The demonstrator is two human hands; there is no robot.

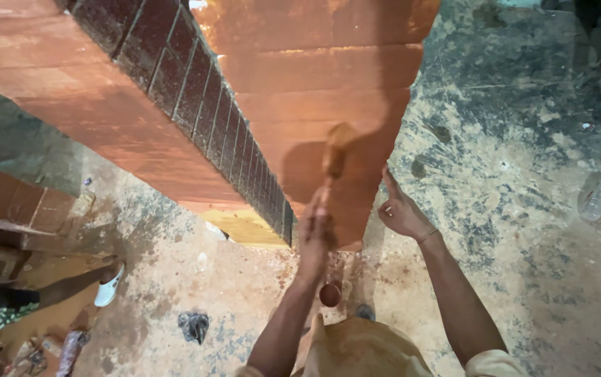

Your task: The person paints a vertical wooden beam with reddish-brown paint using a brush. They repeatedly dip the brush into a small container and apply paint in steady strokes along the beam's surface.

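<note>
1. The left hand (314, 234) is closed round the handle of a paint-soaked brush (335, 155), its blurred head pressed against the end face of the tall red-brown brick pillar (328, 91) just above that hand.
2. The right hand (402, 209) rests on the pillar's lower edge, fingers spread, holding nothing.
3. A small round reddish paint pot (330, 294) sits on the stained concrete floor (510, 209) below the left wrist.
4. The face looks coated red-brown throughout; what remains unpainted I cannot tell.
</note>
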